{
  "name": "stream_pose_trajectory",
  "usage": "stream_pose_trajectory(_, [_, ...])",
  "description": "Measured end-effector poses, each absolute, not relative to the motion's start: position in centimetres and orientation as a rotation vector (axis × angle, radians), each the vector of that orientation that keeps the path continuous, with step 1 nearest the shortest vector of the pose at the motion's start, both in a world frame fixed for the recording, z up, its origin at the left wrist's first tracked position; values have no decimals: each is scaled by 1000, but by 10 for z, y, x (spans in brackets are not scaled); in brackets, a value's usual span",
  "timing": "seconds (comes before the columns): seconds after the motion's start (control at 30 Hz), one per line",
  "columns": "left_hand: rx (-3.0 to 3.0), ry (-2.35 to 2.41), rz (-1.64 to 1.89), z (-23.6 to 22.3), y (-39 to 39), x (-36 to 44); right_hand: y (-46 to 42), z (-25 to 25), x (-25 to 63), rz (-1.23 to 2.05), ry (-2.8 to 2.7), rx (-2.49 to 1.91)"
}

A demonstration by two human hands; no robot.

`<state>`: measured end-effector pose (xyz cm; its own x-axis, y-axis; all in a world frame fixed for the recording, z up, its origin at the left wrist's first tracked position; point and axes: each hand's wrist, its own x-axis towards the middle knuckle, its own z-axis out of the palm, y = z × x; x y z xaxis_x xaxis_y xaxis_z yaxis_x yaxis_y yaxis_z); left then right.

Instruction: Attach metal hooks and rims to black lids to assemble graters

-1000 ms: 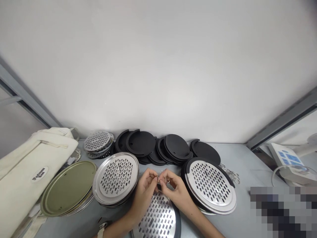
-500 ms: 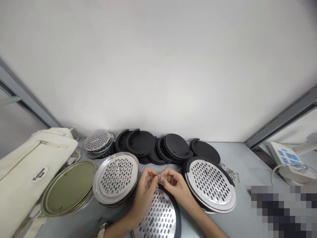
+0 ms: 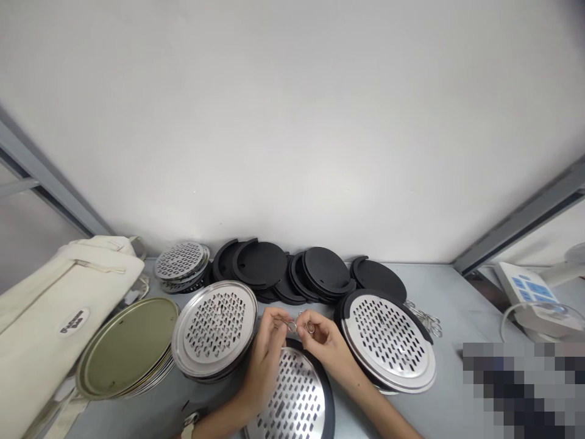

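Observation:
My left hand (image 3: 269, 347) pinches a small metal ring (image 3: 292, 327) between thumb and fingertips. Close beside it, my right hand (image 3: 322, 335) is closed on another small metal ring (image 3: 310, 327), and its fingertips meet the left hand's ring. Both hands are above a round perforated metal grater plate (image 3: 292, 396) with a black rim, partly hidden by the left hand and forearm. Stacked grater discs (image 3: 214, 326) stand left of my hands. To the right is a stack topped by a slotted disc (image 3: 388, 335) with a black edge.
Along the wall lie several black round plastic covers (image 3: 326, 268) and a stack of smaller grater discs (image 3: 180, 261). Olive-green round lids (image 3: 132, 344) and a cream bag (image 3: 68, 305) are at left. More metal rings (image 3: 427, 320) lie at right, near a white device (image 3: 530, 286) with blue buttons.
My left fingers have shifted slightly, so the metal ring at their tips shows more fully. My right hand has barely moved, and the stacks are unchanged.

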<state>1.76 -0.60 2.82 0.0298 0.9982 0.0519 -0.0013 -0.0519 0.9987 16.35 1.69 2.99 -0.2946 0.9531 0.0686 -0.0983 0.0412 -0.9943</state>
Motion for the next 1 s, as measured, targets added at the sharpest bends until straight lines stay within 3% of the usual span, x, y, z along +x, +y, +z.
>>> stream_pose_trajectory(0.27, [1288,1121,1187,39,-6,14,10,37,166,1918,-1274,-746])
stream_pose_trajectory(1.0, [1222,1057,1118,32,-3,17,8,51,167,1828,-1429,-754])
